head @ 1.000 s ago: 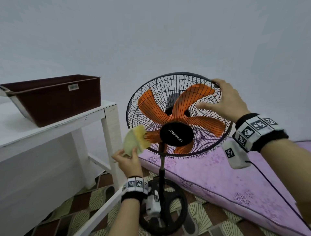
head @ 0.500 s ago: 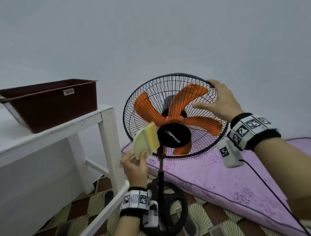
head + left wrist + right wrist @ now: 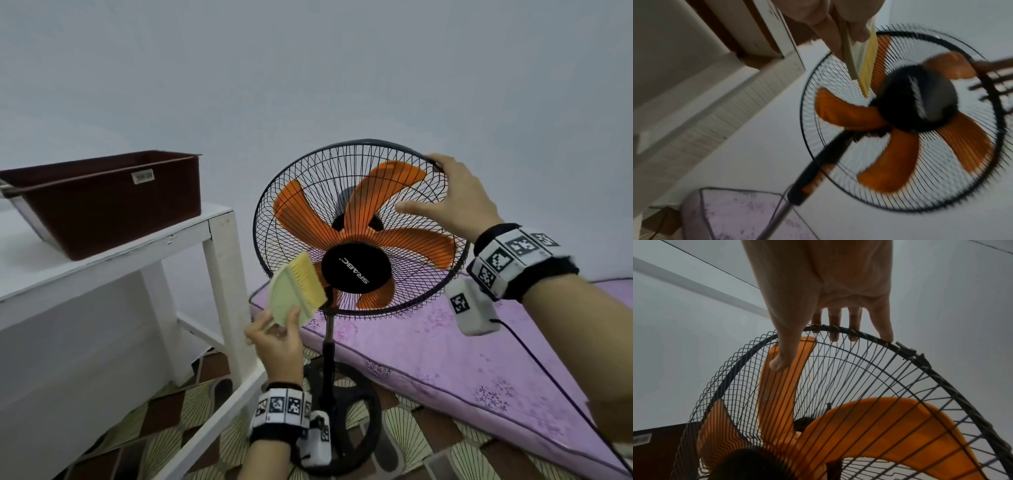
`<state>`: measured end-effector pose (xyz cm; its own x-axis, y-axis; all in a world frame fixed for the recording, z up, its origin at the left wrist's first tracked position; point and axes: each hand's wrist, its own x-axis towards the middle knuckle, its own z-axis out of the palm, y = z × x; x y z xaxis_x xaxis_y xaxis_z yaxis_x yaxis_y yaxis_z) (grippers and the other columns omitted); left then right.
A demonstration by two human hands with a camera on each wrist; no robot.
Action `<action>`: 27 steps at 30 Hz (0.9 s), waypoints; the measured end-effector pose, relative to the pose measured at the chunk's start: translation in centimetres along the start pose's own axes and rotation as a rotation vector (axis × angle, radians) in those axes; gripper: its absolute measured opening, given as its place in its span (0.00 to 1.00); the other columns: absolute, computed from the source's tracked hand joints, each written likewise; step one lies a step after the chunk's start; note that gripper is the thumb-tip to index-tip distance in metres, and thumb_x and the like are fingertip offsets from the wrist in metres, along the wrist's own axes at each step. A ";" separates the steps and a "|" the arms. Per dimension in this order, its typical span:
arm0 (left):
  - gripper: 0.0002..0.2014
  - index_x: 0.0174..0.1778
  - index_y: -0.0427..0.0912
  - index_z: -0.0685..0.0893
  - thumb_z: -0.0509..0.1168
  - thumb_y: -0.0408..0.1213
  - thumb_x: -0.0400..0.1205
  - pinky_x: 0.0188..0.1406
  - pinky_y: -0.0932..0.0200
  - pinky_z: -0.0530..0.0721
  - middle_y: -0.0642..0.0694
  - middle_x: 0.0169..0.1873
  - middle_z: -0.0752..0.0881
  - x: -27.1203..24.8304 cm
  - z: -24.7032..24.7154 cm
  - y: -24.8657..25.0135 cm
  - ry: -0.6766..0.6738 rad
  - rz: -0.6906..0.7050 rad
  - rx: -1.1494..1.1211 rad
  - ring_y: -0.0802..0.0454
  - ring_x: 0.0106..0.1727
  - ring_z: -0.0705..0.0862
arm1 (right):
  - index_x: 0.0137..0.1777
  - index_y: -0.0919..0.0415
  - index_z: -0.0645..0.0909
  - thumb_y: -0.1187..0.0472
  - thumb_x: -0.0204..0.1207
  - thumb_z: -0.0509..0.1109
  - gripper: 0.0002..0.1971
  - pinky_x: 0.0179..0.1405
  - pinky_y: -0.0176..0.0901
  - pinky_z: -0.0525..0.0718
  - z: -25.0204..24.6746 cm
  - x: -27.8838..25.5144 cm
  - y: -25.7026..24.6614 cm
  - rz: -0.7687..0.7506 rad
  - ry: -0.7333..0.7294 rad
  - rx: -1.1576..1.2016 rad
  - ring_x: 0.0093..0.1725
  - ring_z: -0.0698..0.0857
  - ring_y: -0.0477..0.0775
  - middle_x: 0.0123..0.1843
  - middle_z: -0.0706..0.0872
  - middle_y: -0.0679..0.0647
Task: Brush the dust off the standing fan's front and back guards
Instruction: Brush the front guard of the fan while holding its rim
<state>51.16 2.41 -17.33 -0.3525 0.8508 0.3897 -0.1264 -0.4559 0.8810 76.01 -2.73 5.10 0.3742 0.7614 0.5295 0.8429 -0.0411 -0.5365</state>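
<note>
Since the earlier frame the brush (image 3: 297, 294), pinched in the left hand (image 3: 279, 346), has risen rightward, bristles at the front guard's (image 3: 404, 236) lower left beside the hub; right hand (image 3: 455, 202) grips the top-right rim.

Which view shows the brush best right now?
The head view: the brush appears whole, yellow bristles at the front guard, pinched by the left hand. The left wrist view shows it edge-on and blurred. The right wrist view misses it, showing only the right hand on the rim.
</note>
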 end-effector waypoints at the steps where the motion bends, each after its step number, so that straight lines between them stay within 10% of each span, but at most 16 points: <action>1: 0.29 0.53 0.55 0.65 0.74 0.23 0.73 0.46 0.57 0.90 0.33 0.64 0.74 -0.3 0.3 -0.2 -0.033 0.018 0.002 0.44 0.58 0.84 | 0.79 0.44 0.63 0.31 0.56 0.79 0.51 0.71 0.64 0.74 0.0 0.0 -0.1 0.000 0.000 -0.002 0.77 0.71 0.56 0.77 0.72 0.51; 4: 0.25 0.53 0.51 0.66 0.74 0.28 0.74 0.43 0.66 0.88 0.35 0.60 0.76 1.4 0.9 -0.2 -0.042 -0.043 0.020 0.55 0.51 0.84 | 0.78 0.45 0.64 0.29 0.53 0.77 0.53 0.71 0.64 0.75 -0.1 0.0 -0.1 0.004 -0.003 -0.007 0.76 0.72 0.56 0.77 0.73 0.51; 12: 0.23 0.63 0.27 0.67 0.71 0.28 0.79 0.49 0.62 0.79 0.34 0.60 0.76 6.4 -2.0 0.8 0.274 -0.054 0.170 0.43 0.52 0.79 | 0.78 0.45 0.63 0.28 0.52 0.77 0.54 0.70 0.65 0.75 0.1 0.1 0.1 0.030 0.016 0.002 0.76 0.72 0.56 0.77 0.73 0.49; 16: 0.23 0.61 0.36 0.66 0.71 0.25 0.77 0.52 0.49 0.87 0.37 0.55 0.79 3.4 -3.3 1.1 0.053 0.161 0.195 0.44 0.52 0.82 | 0.78 0.45 0.64 0.30 0.54 0.79 0.52 0.71 0.65 0.74 -0.3 0.2 0.3 0.017 -0.006 0.010 0.76 0.72 0.55 0.77 0.73 0.49; 19: 0.28 0.54 0.54 0.67 0.71 0.19 0.74 0.41 0.62 0.89 0.51 0.52 0.78 1.6 -4.5 0.9 -0.095 0.441 0.222 0.55 0.49 0.85 | 0.78 0.45 0.64 0.32 0.56 0.80 0.51 0.71 0.64 0.75 0.0 0.0 0.2 0.010 0.008 0.010 0.76 0.72 0.55 0.77 0.73 0.49; 22: 0.39 0.52 0.77 0.67 0.72 0.21 0.73 0.40 0.68 0.87 0.49 0.52 0.77 1.1 -5.2 2.3 -0.096 0.384 0.144 0.68 0.50 0.85 | 0.78 0.45 0.64 0.32 0.56 0.80 0.50 0.71 0.63 0.74 -0.2 -0.1 0.2 0.010 0.005 0.021 0.76 0.72 0.55 0.77 0.73 0.49; 27: 0.45 0.70 0.74 0.58 0.73 0.25 0.73 0.41 0.61 0.90 0.39 0.52 0.80 1.8 -7.3 3.9 -0.514 0.518 0.136 0.59 0.49 0.88 | 0.79 0.45 0.64 0.31 0.56 0.79 0.51 0.71 0.64 0.74 -0.4 -0.3 0.3 0.008 -0.007 0.017 0.76 0.71 0.56 0.77 0.73 0.50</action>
<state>43.29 0.27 -15.14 0.1473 0.5658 0.8113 0.0660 -0.8240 0.5627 76.32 -3.27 5.07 0.3778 0.7659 0.5203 0.8331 -0.0361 -0.5519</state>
